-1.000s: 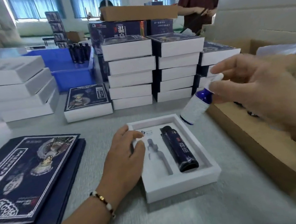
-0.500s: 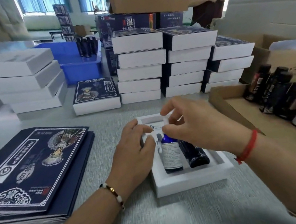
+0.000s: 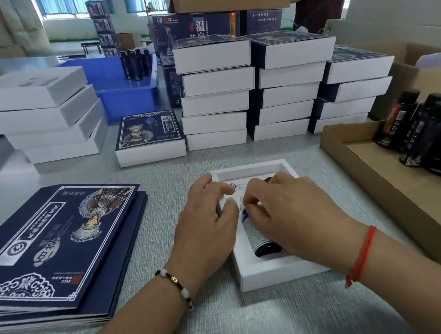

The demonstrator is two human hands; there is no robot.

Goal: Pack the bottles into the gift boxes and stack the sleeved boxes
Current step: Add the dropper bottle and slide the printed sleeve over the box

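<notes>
Since a second ago the blue bottle (image 3: 251, 230) has come from the air down into the white gift box (image 3: 273, 275), lying beside what seems a dark bottle (image 3: 267, 180), mostly hidden. Right hand (image 3: 290, 213) pinches its neck; left hand (image 3: 207, 224) rests curled on the box's left edge, gripping nothing. Sleeved box stacks (image 3: 256, 86) stand behind the box.
</notes>
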